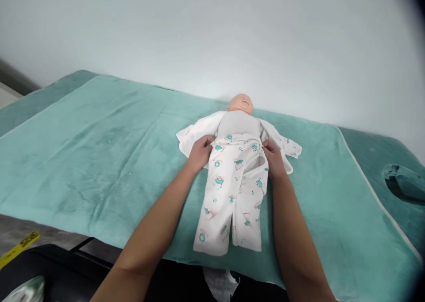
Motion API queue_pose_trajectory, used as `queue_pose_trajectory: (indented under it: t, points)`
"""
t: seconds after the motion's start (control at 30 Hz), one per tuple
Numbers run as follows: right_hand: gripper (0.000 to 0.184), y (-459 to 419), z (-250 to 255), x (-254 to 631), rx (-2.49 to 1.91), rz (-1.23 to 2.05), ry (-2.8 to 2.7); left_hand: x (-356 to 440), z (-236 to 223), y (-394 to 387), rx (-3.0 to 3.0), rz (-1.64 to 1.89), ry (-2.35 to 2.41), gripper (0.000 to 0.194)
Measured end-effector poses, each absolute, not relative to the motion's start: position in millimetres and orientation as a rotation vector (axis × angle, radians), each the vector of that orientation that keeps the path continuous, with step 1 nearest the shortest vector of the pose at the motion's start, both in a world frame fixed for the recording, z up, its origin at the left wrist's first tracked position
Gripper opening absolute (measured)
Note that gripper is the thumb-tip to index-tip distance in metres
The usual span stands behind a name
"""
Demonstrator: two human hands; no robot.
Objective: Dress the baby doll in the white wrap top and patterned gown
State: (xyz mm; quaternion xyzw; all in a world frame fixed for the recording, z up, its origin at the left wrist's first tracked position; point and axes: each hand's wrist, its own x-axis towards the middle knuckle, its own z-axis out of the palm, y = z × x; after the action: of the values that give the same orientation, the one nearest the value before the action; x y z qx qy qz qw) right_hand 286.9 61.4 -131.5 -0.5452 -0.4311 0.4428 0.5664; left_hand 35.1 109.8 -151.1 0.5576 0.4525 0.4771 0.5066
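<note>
Trousers (221,200) between hands (201,152) (274,159), waistband (238,137) pinched each side.

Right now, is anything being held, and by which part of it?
The patterned trousers, held by the sides of the waistband: left hand at one side, right hand at the other.

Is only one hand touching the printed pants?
No, the left hand and the right hand both grip the printed pants at the waist.
</note>
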Motion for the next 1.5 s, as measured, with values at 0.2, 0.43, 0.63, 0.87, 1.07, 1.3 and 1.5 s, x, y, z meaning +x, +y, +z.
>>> queue_pose_trajectory:
  t: [0.2, 0.43, 0.63, 0.87, 1.07, 1.3, 1.5]
  points:
    - [0.032, 72.8, -143.5, 288.8, -1.248, 0.961, -0.978, 30.4, -141.3, 102.9, 1.201, 1.084, 0.928, 0.019]
    - [0.035, 67.6, -139.3, 293.6, -1.321, 1.196, -1.015, 21.9, -134.7, 93.8, 1.259, 0.948, 0.806, 0.025]
    - [0.04, 63.7, -132.1, 287.6, -1.281, 1.223, -1.16, 26.6, -148.8, 99.3, 1.383, 1.052, 0.939, 0.024]
    - [0.033, 66.0, -137.9, 284.6, -1.232, 1.083, -1.241, 33.3, -158.5, 108.6, 1.421, 1.182, 1.007, 0.023]
    - [0.023, 73.9, -153.8, 288.1, -1.213, 0.912, -1.184, 41.7, -153.3, 115.0, 1.274, 1.267, 0.917, 0.02]
    - [0.022, 77.0, -153.9, 286.7, -1.164, 0.67, -1.118, 37.3, -142.3, 108.9, 1.297, 1.281, 0.862, 0.017]
    - [0.017, 71.7, -143.7, 281.8, -1.235, 0.477, -1.329, 33.1, -128.5, 109.7, 1.596, 1.167, 1.003, 0.018]
